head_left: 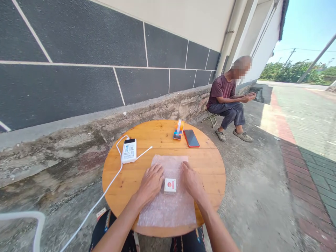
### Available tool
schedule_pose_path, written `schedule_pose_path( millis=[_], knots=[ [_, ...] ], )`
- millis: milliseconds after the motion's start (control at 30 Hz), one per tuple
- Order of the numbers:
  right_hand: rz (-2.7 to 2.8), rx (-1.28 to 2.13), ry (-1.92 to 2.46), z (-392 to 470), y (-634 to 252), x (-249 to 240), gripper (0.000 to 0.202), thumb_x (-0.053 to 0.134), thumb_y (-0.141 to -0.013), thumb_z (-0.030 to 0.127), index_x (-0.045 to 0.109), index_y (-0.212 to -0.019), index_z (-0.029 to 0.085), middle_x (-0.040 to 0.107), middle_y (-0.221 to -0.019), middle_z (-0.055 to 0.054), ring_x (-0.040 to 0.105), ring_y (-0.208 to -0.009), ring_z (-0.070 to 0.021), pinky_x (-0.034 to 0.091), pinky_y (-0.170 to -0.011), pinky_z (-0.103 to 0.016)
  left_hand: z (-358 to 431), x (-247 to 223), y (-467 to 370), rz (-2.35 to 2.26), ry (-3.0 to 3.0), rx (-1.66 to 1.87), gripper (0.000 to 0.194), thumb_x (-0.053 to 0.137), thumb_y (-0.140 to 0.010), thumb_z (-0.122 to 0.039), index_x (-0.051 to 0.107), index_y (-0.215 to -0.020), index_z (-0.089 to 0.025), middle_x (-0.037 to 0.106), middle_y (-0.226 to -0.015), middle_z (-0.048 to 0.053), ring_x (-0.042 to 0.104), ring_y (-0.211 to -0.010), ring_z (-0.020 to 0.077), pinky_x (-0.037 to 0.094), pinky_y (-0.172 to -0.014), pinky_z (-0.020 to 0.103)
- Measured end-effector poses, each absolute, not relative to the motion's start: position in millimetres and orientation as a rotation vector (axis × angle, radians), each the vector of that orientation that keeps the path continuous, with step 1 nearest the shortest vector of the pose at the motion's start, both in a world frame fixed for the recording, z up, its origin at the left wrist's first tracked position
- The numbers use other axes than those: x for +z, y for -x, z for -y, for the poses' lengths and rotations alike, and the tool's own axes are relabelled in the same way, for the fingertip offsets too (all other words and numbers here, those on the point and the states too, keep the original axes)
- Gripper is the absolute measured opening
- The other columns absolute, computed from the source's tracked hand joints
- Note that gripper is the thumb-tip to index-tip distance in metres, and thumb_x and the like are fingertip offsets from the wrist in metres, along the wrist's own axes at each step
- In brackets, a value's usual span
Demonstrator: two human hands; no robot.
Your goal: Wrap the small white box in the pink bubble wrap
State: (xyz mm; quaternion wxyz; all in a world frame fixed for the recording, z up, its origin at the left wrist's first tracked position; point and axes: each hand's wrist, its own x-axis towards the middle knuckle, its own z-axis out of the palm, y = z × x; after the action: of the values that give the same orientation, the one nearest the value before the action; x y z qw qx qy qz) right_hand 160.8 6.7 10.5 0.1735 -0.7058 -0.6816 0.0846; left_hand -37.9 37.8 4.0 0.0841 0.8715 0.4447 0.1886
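A sheet of clear bubble wrap [168, 213] lies spread over the front of a round wooden table [212, 168]. On its middle rests a small white box [170, 186] with a red round print on top. My left hand [152, 177] lies flat on the wrap just left of the box, fingers stretched forward and holding nothing. At the sheet's right edge, my right hand [192, 179] has its thumb and fingers closed on the wrap, apart from the box.
Toward the back stand an orange tape dispenser [179, 130] and a red-edged phone [191, 138]. A white power bank [129, 151] with a white cable [107, 189] sits at left, the cable hanging over the edge. Another person [228, 94] sits on a stool beside the wall.
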Motion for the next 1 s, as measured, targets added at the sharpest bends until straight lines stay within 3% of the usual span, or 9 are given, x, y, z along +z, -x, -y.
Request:
schedule_pose_path(
  millis=[133, 367, 567, 767, 1000],
  knots=[
    [1.924, 0.269, 1.997, -16, -167, 2, 0.021, 0.035, -0.089, 0.011, 0.052, -0.099, 0.019, 0.06, -0.113, -0.008, 0.064, -0.084, -0.016, 0.042, -0.07, -0.025, -42, 3, 37, -1.366, -2.596, 0.503, 0.034, 0.04, -0.089, -0.02, 0.054, -0.119, -0.021, 0.054, -0.131, 0.008, 0.042, -0.125, 0.0247, 0.036, -0.101, 0.044],
    [1.94, 0.243, 1.957, -38, -171, 6, 0.019, 0.041, -0.086, 0.011, 0.056, -0.094, 0.018, 0.06, -0.111, -0.009, 0.062, -0.093, -0.0168, 0.044, -0.079, -0.025, -57, -3, 30, -1.494, -2.59, 0.458, 0.036, 0.039, -0.09, -0.021, 0.052, -0.124, -0.02, 0.051, -0.135, 0.008, 0.038, -0.13, 0.0253, 0.034, -0.104, 0.045],
    [1.881, 0.2, 1.788, -26, -185, -1, 0.034, 0.041, -0.084, 0.011, 0.057, -0.114, 0.014, 0.055, -0.127, -0.013, 0.053, -0.116, -0.0213, 0.041, -0.099, -0.033, -45, 1, 41, -1.459, -2.573, 0.584, 0.041, 0.038, -0.088, -0.015, 0.049, -0.127, -0.019, 0.048, -0.137, 0.009, 0.038, -0.13, 0.0242, 0.034, -0.106, 0.046],
    [1.873, 0.346, 1.555, 10, -175, -3, 0.041, 0.042, -0.085, 0.02, 0.05, -0.125, 0.018, 0.055, -0.129, -0.011, 0.053, -0.117, -0.0227, 0.046, -0.096, -0.041, 7, -2, 60, -1.404, -2.478, 0.659, 0.061, 0.052, -0.081, -0.027, 0.035, -0.138, -0.015, 0.044, -0.141, 0.012, 0.036, -0.131, 0.027, 0.034, -0.108, 0.045],
    [2.099, 0.374, 1.48, 14, -149, 14, 0.063, 0.055, -0.075, 0.016, 0.039, -0.136, 0.014, 0.044, -0.139, -0.014, 0.041, -0.128, -0.025, 0.035, -0.107, -0.043, 20, -17, 58, -1.387, -2.467, 0.625, 0.084, 0.066, -0.067, -0.033, 0.031, -0.141, -0.016, 0.041, -0.143, 0.013, 0.035, -0.132, 0.0313, 0.03, -0.109, 0.048]
  ],
)
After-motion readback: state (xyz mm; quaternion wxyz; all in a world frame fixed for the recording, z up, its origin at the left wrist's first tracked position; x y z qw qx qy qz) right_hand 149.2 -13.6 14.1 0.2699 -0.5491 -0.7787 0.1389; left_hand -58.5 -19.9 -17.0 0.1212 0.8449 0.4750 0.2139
